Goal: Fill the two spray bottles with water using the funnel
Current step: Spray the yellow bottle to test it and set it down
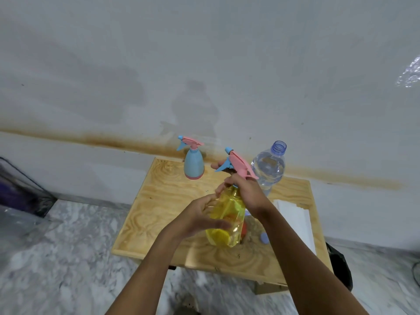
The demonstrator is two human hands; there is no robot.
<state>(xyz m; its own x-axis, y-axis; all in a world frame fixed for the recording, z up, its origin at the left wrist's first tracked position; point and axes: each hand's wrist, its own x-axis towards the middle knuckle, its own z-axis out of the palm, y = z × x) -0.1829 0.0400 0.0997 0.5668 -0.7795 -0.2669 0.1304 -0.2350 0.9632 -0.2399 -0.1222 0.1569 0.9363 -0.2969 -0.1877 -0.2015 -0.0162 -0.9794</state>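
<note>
2 spray btls [193,163] [229,208], 1 water btl [268,169], 1 cap [264,238], 1 table [159,201]

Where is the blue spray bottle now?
Head view: the blue spray bottle stands upright at the far edge of the wooden table, by the wall, left of the clear water bottle.

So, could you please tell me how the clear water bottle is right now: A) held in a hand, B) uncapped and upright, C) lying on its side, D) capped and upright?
B: the clear water bottle stands upright on the table, its neck open with no cap, while the left hand and right hand hold the yellow spray bottle.
</note>
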